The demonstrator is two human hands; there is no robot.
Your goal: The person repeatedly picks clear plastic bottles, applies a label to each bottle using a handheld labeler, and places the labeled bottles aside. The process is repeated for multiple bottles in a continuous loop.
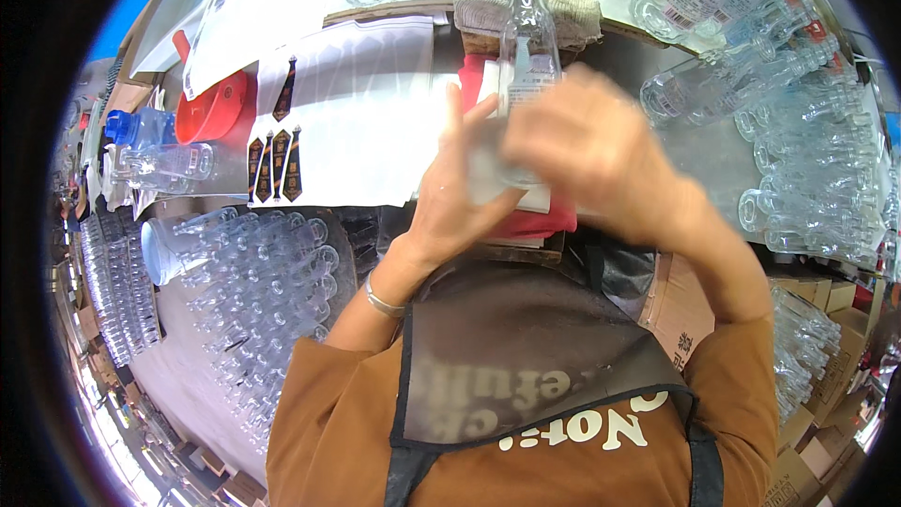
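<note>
At upper centre of the frame, a clear glass bottle (527,33) is seen lying with its neck toward the upper edge and its base toward the hands. Its upper part is supported on a folded, greyish cloth (577,17); a red cloth (540,222) is visible below its base.

Left hand (446,190): placed at the left side of the bottle's lower part, thumb and fingers spread apart; whether the glass is touched cannot be told. A metal bracelet (383,300) is worn at the wrist.

Right hand (601,155): held over the bottle's lower part from the right, fingers curled and blurred; whether anything is pinched between them cannot be told.

Left of centre, a white sheet (366,113) is laid out, with several dark, tie-shaped labels (283,89) grouped along its left side. Farther left, a red pan (214,108) and a blue-capped bottle (145,129) are noted, with another glass bottle (169,167) lying just below.

At lower left, many clear bottles (258,291) are gathered in close rows; at the right edge, further bottles (812,164) are stacked on their sides. Cardboard boxes (793,481) are seen at lower right.
</note>
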